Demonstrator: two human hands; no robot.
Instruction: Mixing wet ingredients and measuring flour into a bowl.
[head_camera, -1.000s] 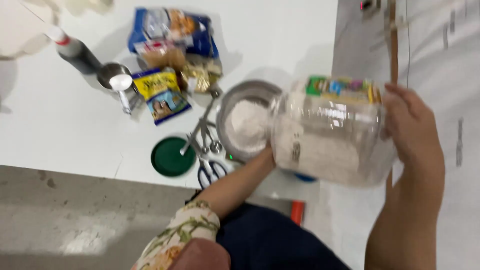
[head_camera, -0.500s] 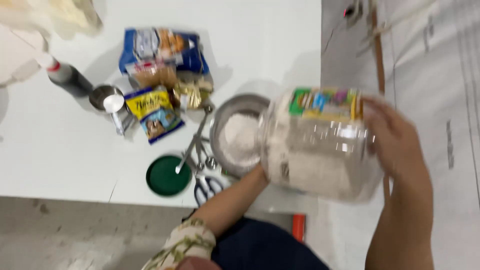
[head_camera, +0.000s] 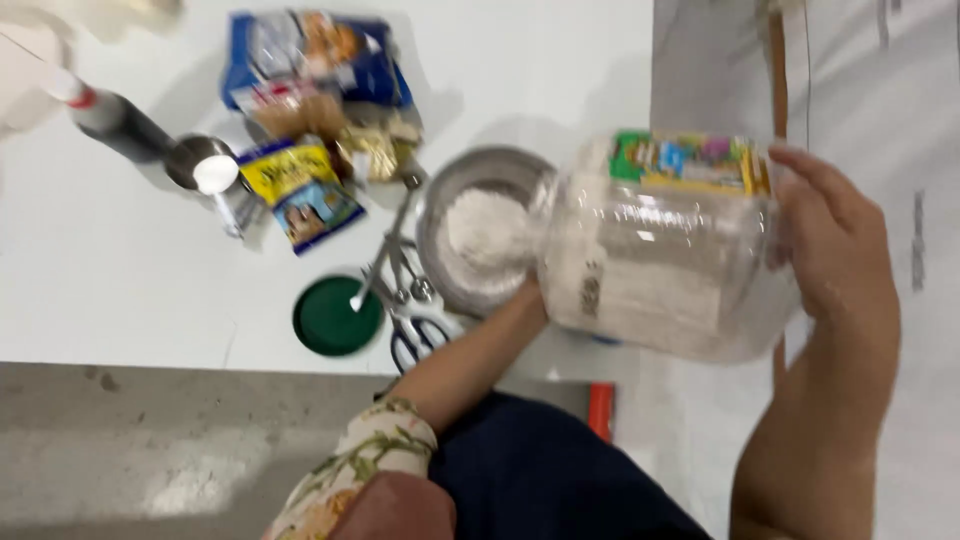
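Both hands hold tilted clear jar (head_camera: 665, 265): right hand (head_camera: 835, 250) wraps base, left hand (head_camera: 527, 298) grips mouth end. I see flour heaped in metal bowl (head_camera: 480, 235) on desk (head_camera: 130, 270); green lid (head_camera: 335, 318) off, jar mostly full.

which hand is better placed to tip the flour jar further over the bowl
Probably the right hand: it grips the base of the clear jar, so raising it tilts the mouth over the metal bowl. The left hand is mostly hidden beneath.

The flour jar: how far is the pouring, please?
Done: white flour already lies in the metal bowl, and the green lid is off, on the table. In hand: both hands hold the tilted jar, right hand at its base. Left: much flour remains in the jar.
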